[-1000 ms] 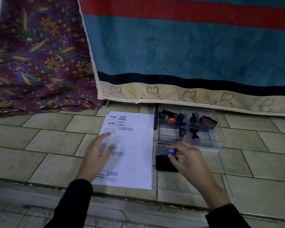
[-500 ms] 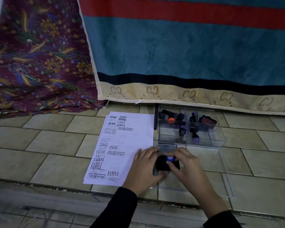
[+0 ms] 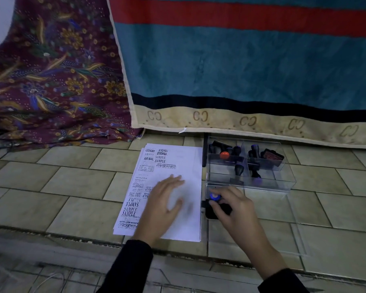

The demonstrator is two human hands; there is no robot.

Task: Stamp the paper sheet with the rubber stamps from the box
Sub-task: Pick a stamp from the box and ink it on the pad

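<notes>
**Left hand flat on the sheet, right hand on a stamp at the ink pad**

The paper sheet (image 3: 178, 166) lies on the tiled floor (image 3: 72, 187), its left half covered in stamped words. The left hand (image 3: 165, 199) rests flat on it, fingers straight and slightly spread. Just right of the sheet, the right hand (image 3: 232, 208) pinches a blue-topped rubber stamp (image 3: 215, 196) over the black ink pad (image 3: 209, 213). Behind, the clear plastic box (image 3: 283, 182) holds more stamps, one with an orange knob (image 3: 224, 155).
</notes>
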